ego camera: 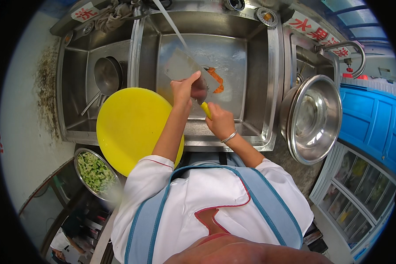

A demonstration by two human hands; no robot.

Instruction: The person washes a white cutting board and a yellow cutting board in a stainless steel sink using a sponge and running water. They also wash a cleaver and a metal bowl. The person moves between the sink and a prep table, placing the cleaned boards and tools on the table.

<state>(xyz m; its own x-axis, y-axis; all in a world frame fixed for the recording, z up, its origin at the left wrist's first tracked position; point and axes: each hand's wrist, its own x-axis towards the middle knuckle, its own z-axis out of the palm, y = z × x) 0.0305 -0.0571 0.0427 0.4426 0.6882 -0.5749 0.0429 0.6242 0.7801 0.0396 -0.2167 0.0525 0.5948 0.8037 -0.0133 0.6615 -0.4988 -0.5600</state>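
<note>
My right hand (221, 121) grips the yellow handle of a broad metal cleaver (188, 66) over the middle basin of a stainless steel sink (231, 105). My left hand (183, 90) is on the blade, thumb on its upper face; its other fingers are partly hidden. From the top, a thin pale stream of water (170, 21) comes down onto the far end of the blade. An orange piece, perhaps cloth or peel (218, 81), lies on the wet basin floor, just right of the blade.
A round yellow cutting board (135, 125) leans over the sink's front left rim, close to my left forearm. Pans (107, 77) lie in the left basin. Stacked steel bowls (313, 112) stand at right. A bowl of chopped greens (95, 171) sits lower left. Another person (64, 242) shows beyond.
</note>
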